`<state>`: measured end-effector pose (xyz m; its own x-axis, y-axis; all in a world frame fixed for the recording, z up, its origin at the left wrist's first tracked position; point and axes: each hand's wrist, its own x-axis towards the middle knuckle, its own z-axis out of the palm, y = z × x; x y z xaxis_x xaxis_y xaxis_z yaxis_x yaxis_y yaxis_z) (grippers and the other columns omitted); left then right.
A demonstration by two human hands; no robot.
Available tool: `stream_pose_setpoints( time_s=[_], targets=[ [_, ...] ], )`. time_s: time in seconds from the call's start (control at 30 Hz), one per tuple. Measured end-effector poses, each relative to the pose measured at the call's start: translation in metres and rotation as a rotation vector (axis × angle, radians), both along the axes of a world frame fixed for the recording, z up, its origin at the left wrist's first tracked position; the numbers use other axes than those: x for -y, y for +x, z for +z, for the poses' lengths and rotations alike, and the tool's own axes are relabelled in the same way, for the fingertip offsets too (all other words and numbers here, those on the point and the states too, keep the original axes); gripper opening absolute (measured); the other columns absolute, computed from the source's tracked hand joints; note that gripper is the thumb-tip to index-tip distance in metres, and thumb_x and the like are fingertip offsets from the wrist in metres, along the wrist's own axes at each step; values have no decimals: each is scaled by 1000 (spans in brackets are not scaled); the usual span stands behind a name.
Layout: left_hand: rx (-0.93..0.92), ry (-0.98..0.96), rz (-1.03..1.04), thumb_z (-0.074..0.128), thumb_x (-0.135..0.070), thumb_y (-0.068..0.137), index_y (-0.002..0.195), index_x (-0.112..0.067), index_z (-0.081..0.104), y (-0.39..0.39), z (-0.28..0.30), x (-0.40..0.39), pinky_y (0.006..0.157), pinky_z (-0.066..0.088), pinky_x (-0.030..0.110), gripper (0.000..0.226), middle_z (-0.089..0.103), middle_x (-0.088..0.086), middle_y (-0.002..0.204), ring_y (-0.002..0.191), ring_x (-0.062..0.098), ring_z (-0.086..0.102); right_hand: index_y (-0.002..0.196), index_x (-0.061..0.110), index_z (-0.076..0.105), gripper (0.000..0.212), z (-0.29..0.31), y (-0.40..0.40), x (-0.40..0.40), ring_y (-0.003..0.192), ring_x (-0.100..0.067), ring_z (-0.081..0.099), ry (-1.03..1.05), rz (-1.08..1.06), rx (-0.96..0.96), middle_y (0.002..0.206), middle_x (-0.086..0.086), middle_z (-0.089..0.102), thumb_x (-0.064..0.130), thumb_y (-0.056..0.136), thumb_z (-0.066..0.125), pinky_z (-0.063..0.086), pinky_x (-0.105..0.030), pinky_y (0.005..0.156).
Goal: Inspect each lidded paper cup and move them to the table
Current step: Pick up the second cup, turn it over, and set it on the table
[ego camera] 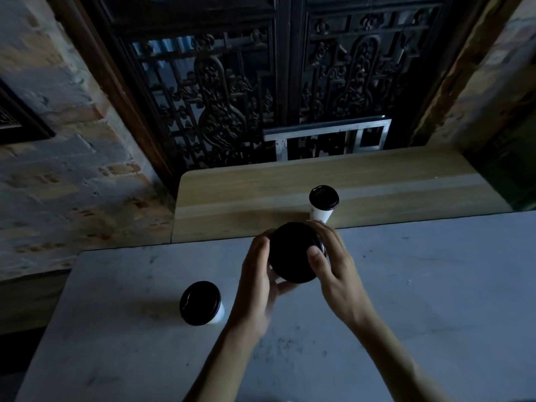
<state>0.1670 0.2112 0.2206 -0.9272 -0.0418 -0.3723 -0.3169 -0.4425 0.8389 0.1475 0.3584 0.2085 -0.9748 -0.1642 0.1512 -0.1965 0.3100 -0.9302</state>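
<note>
Held cup (pixel 294 252) is up off the table (pixel 406 300), black lid facing the camera, so almost nothing but lid shows; likely tipped this way to check the lid seal (the inspect step, my guess). Left hand (pixel 258 285) wraps the lid's left edge, fingers (pixel 261 242) curled over the rim and thumb under the near edge, closed on the cup. Right hand (pixel 333 265) closes on the right side, thumb (pixel 317 256) pressed on the lid top, other fingers round the far side; how tight, cannot tell. Two-hand hold suits turning it for a look. Just beyond the right fingertips a second cup (pixel 323 203) stands upright on the wooden bench (pixel 261 192), near its front edge, apart from the hands, not yet moved over. Left of and nearer than the left hand, a third cup (pixel 200 303) stands upright on the table, well clear of the wrist, looks done. Held one probably goes down on the table next. Behind the bench: dark carved screen (pixel 220 111), dim light, detail poor.
</note>
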Motion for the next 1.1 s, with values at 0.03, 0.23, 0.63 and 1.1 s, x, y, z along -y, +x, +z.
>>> stream_pose_setpoints(
  time_s=[0.03, 0.23, 0.63, 1.1],
  targets=[
    [33, 40, 5, 40, -46, 108, 135, -20, 64, 0, -4, 0, 95, 61, 50, 45, 72, 12, 134, 125, 29, 69, 141, 28, 54, 65, -2, 1, 1, 140, -10, 50, -85, -13, 40, 145, 3, 58, 72, 95, 40, 42, -34, 116],
    [90, 69, 41, 53, -44, 97, 132, -23, 67, 4, -34, -1, 100, 58, 48, 43, 74, 4, 132, 127, 23, 67, 132, 25, 61, 38, -27, 8, 7, 125, -5, 63, -332, -19, 221, 126, 10, 71, 39, 103, 41, 49, -18, 99],
    [228, -60, 69, 60, -44, 100, 122, -27, 67, 27, -127, 9, 102, 55, 50, 29, 68, 4, 139, 134, 21, 61, 132, 29, 67, 39, -121, 25, 3, 133, -22, 62, -390, -23, 596, 137, -3, 70, 46, 98, 59, 42, -58, 116],
    [346, -146, 19, 56, -22, 105, 120, -23, 68, 34, -170, 19, 102, 57, 46, 19, 68, 7, 133, 130, 21, 63, 126, 23, 68, 38, -159, 28, 5, 131, -28, 62, -410, -64, 833, 131, -8, 71, 40, 94, 60, 43, -52, 113]
  ],
)
